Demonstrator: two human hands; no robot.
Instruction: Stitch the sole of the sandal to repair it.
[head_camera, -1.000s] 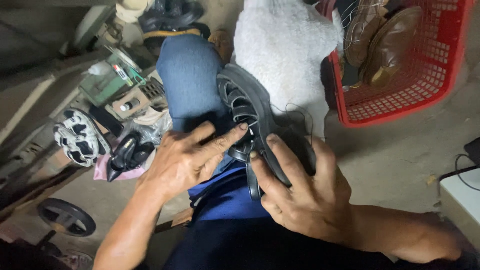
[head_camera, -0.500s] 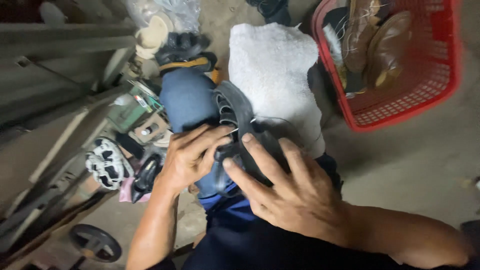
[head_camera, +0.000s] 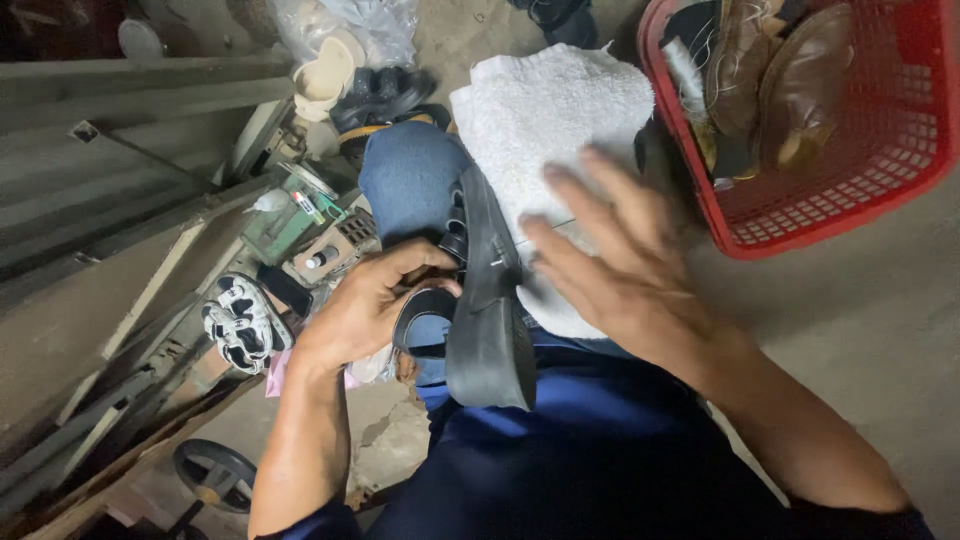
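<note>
The left hand (head_camera: 365, 310) now grips the black sandal (head_camera: 482, 300) alone, fingers curled round its straps, holding it sole-out on edge against the knee. The right hand (head_camera: 620, 270) has let go – it hovers open, fingers spread, over the white towel (head_camera: 545, 110), blurred. The red basket (head_camera: 850, 215) sits beyond.

A red plastic basket (head_camera: 850, 190) stands on the concrete floor (head_camera: 860, 320) at the upper right, with brown shoes (head_camera: 800, 90) piled inside it. A white towel (head_camera: 545, 130) lies draped over a knee in blue denim. To the left, grey metal beams (head_camera: 120, 200) run slantwise. Beside them a black-and-white sandal (head_camera: 238, 322) lies on the floor, near a green box (head_camera: 285, 222) of small bottles. A dark sandal (head_camera: 385, 92) and a cream sole (head_camera: 325, 72) sit farther up. A small black wheel (head_camera: 215, 475) rests at the lower left.
</note>
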